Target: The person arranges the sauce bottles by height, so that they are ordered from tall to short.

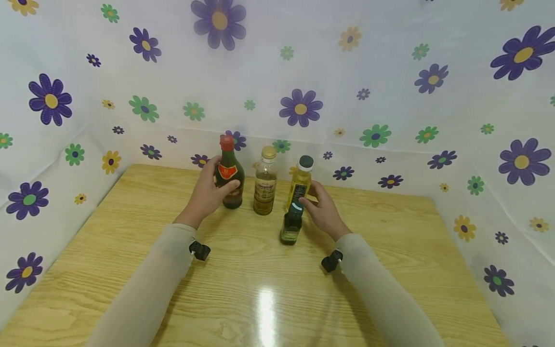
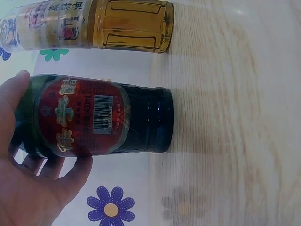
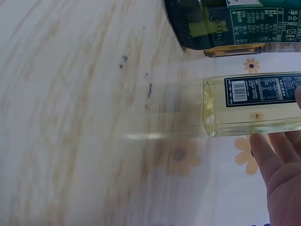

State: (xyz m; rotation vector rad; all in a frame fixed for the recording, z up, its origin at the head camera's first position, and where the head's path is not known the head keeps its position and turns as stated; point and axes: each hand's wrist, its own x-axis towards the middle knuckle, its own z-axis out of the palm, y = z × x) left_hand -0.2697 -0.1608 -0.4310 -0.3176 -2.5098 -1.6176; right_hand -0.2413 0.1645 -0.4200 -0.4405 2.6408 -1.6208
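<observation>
Flowered cloth rises along the left, far and right sides of the wooden table. At left, the left hand grips the red-capped dark green bottle, thumb on one side and fingers on the other; it stands upright toward the table's far side. Just right of it, a yellow-capped bottle of amber liquid stands apart from both hands. Further right and nearer, a small dark green bottle blocks the lower part of the yellow oil bottle, which the right hand holds between thumb and fingers
</observation>
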